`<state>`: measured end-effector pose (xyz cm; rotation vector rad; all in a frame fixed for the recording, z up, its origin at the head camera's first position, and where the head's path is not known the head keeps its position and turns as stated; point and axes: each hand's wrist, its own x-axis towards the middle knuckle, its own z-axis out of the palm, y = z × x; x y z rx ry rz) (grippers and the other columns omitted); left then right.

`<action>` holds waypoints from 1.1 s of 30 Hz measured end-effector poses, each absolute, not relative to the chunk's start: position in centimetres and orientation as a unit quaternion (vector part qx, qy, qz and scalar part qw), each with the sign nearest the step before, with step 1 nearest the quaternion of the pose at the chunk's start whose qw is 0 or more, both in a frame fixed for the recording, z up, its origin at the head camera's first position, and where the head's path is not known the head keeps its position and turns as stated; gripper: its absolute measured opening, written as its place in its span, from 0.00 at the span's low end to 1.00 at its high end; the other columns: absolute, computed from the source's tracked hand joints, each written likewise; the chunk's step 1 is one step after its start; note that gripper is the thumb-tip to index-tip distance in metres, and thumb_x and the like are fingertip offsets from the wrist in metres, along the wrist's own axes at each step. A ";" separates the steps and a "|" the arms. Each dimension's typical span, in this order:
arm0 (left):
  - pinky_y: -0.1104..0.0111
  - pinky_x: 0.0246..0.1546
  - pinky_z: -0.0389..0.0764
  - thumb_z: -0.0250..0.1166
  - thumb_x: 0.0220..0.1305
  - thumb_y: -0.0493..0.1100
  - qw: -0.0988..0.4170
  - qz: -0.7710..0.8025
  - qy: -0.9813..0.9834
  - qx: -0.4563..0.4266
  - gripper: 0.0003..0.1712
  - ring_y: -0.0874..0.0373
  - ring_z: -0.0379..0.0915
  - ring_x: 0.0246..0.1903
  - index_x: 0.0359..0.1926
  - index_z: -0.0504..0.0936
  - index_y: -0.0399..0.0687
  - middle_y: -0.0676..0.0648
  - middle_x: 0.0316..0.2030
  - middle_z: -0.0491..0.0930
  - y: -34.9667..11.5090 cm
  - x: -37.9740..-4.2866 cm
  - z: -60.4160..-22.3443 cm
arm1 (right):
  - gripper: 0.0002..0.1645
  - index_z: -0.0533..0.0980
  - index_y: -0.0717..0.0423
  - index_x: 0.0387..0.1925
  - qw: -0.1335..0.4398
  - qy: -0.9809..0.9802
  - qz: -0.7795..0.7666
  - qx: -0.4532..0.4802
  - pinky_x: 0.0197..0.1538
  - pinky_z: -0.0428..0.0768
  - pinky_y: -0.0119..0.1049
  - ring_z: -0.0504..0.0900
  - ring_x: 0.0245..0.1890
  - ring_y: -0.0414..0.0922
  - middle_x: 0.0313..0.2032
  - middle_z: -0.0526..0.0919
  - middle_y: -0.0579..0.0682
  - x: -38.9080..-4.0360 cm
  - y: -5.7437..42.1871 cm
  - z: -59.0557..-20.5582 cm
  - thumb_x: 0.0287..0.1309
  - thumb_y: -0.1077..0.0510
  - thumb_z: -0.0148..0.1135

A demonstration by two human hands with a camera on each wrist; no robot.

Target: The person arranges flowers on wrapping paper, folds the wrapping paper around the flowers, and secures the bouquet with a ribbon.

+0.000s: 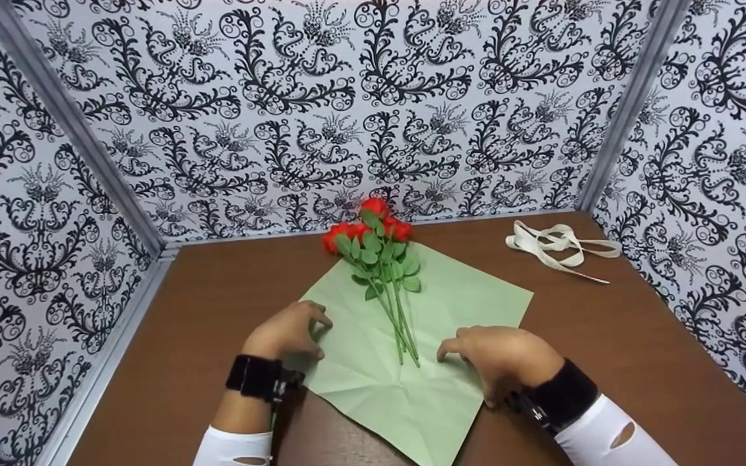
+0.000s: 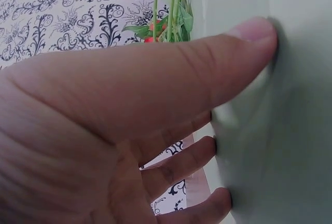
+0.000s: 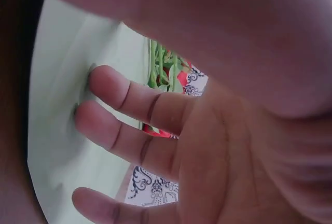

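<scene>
In the head view, the green paper [image 1: 463, 285] lies under both hands: the left hand [image 1: 282, 331] touches its left side, the right hand [image 1: 509, 353] its right, fingers bent and apart, gripping nothing. The roses [image 1: 383, 255] lie on the paper, stems between the hands, blooms past its far corner. Right of the paper, a ribbon [image 1: 530, 243] lies on the table [image 1: 217, 291].

In the left wrist view, the thumb meets the paper, hiding some of the fingers.

In the right wrist view, spread fingertips meet the paper; the roses show partly behind them.
</scene>
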<state>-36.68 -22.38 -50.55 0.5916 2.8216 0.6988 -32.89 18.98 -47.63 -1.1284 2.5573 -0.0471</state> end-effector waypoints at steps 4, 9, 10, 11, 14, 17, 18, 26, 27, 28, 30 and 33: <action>0.47 0.74 0.70 0.86 0.40 0.41 0.089 0.231 0.947 0.204 0.34 0.37 0.70 0.72 0.54 0.90 0.49 0.39 0.69 0.78 -22.4 -36.8 -50.6 | 0.64 0.72 0.29 0.64 0.163 0.903 -0.006 -0.398 0.43 0.79 0.35 0.74 0.39 0.36 0.44 0.76 0.39 -32.7 19.0 -47.7 0.16 0.58 0.91; 0.47 0.74 0.71 0.84 0.42 0.41 0.090 0.217 0.945 0.228 0.33 0.36 0.70 0.72 0.55 0.90 0.47 0.37 0.68 0.78 -22.6 -37.1 -50.8 | 0.61 0.72 0.29 0.62 0.152 0.904 -0.011 -0.400 0.39 0.78 0.34 0.73 0.37 0.35 0.44 0.77 0.40 -32.5 19.1 -47.7 0.16 0.63 0.85; 0.47 0.74 0.71 0.84 0.42 0.41 0.093 0.215 0.945 0.227 0.33 0.37 0.70 0.72 0.55 0.90 0.47 0.37 0.69 0.78 -22.6 -37.1 -50.8 | 0.59 0.73 0.30 0.61 0.151 0.902 -0.018 -0.404 0.37 0.77 0.33 0.73 0.36 0.35 0.43 0.78 0.40 -32.5 19.2 -47.7 0.17 0.64 0.83; 0.47 0.74 0.70 0.84 0.42 0.41 0.094 0.216 0.945 0.226 0.33 0.37 0.70 0.72 0.55 0.90 0.47 0.37 0.69 0.78 -22.6 -37.0 -50.8 | 0.57 0.74 0.31 0.60 0.151 0.899 -0.027 -0.409 0.36 0.77 0.33 0.73 0.34 0.35 0.42 0.78 0.41 -32.6 19.2 -47.6 0.19 0.64 0.82; 0.47 0.74 0.70 0.85 0.42 0.41 0.096 0.219 0.945 0.224 0.33 0.37 0.70 0.72 0.55 0.90 0.47 0.37 0.69 0.77 -22.7 -37.0 -50.7 | 0.48 0.77 0.33 0.56 0.165 0.892 -0.062 -0.416 0.34 0.76 0.32 0.74 0.32 0.35 0.39 0.81 0.42 -32.8 19.5 -47.3 0.25 0.67 0.75; 0.47 0.74 0.70 0.85 0.42 0.41 0.099 0.225 0.944 0.222 0.33 0.37 0.70 0.72 0.55 0.90 0.48 0.37 0.70 0.77 -22.7 -36.9 -50.6 | 0.39 0.82 0.36 0.50 0.184 0.883 -0.100 -0.419 0.37 0.78 0.31 0.79 0.33 0.36 0.37 0.85 0.42 -33.0 19.7 -47.0 0.32 0.70 0.70; 0.47 0.74 0.70 0.85 0.42 0.42 0.099 0.227 0.943 0.221 0.33 0.37 0.70 0.72 0.55 0.90 0.48 0.37 0.70 0.77 -22.7 -36.8 -50.6 | 0.37 0.83 0.36 0.49 0.190 0.881 -0.110 -0.419 0.38 0.79 0.31 0.81 0.35 0.36 0.38 0.86 0.41 -33.1 19.8 -46.9 0.35 0.71 0.68; 0.46 0.75 0.69 0.83 0.47 0.45 0.109 0.248 0.942 0.201 0.31 0.37 0.69 0.73 0.55 0.90 0.49 0.37 0.71 0.75 -22.6 -36.8 -50.6 | 0.13 0.89 0.47 0.34 0.175 0.856 -0.145 -0.463 0.38 0.78 0.26 0.79 0.31 0.31 0.32 0.88 0.41 -33.9 19.9 -46.3 0.51 0.67 0.69; 0.47 0.75 0.69 0.83 0.48 0.46 0.109 0.248 0.942 0.199 0.30 0.37 0.69 0.73 0.55 0.90 0.49 0.38 0.71 0.75 -22.6 -36.8 -50.6 | 0.09 0.89 0.48 0.32 0.170 0.856 -0.149 -0.466 0.37 0.78 0.25 0.78 0.30 0.29 0.30 0.88 0.39 -34.1 19.9 -46.3 0.54 0.65 0.70; 0.47 0.75 0.69 0.82 0.50 0.47 0.110 0.250 0.942 0.197 0.29 0.37 0.69 0.73 0.55 0.90 0.49 0.38 0.71 0.75 -22.6 -36.8 -50.6 | 0.06 0.89 0.48 0.31 0.166 0.855 -0.152 -0.467 0.37 0.77 0.25 0.76 0.29 0.28 0.29 0.87 0.37 -34.2 19.9 -46.3 0.57 0.62 0.71; 0.47 0.75 0.69 0.82 0.52 0.49 0.112 0.251 0.942 0.193 0.28 0.38 0.69 0.73 0.55 0.90 0.49 0.38 0.71 0.75 -22.5 -36.8 -50.6 | 0.06 0.88 0.49 0.28 0.157 0.857 -0.160 -0.465 0.35 0.76 0.25 0.73 0.27 0.27 0.26 0.84 0.34 -34.6 20.0 -46.6 0.62 0.59 0.72; 0.48 0.74 0.71 0.80 0.56 0.51 0.111 0.249 0.944 0.188 0.26 0.38 0.71 0.72 0.55 0.90 0.50 0.38 0.70 0.77 -22.4 -36.9 -50.5 | 0.13 0.83 0.51 0.24 0.139 0.868 -0.173 -0.445 0.32 0.72 0.25 0.69 0.24 0.28 0.23 0.77 0.33 -35.3 20.1 -47.1 0.66 0.56 0.70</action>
